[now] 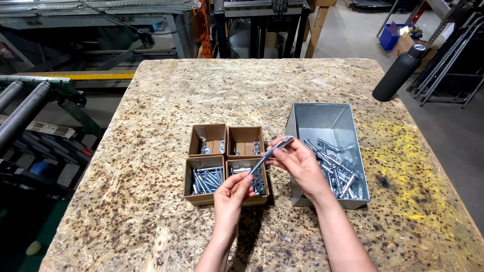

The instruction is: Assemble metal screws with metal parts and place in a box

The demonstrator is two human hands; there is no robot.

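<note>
My two hands hold one long silver bolt (270, 152) slanted above the cardboard boxes. My right hand (297, 163) pinches its upper end, near the grey metal bin (327, 118). My left hand (233, 195) grips the lower end over the front right box (263, 197). The bin holds several loose silver bolts (337, 168). The front left box (203, 198) holds several bolts, and the two back boxes (207, 133) (245, 136) hold a few small nuts or washers.
The work surface is a chipboard table (151, 201). A dark bottle (397, 73) stands at its far right edge. A roller conveyor (22, 108) runs along the left, and machine frames and metal rods stand behind and to the right.
</note>
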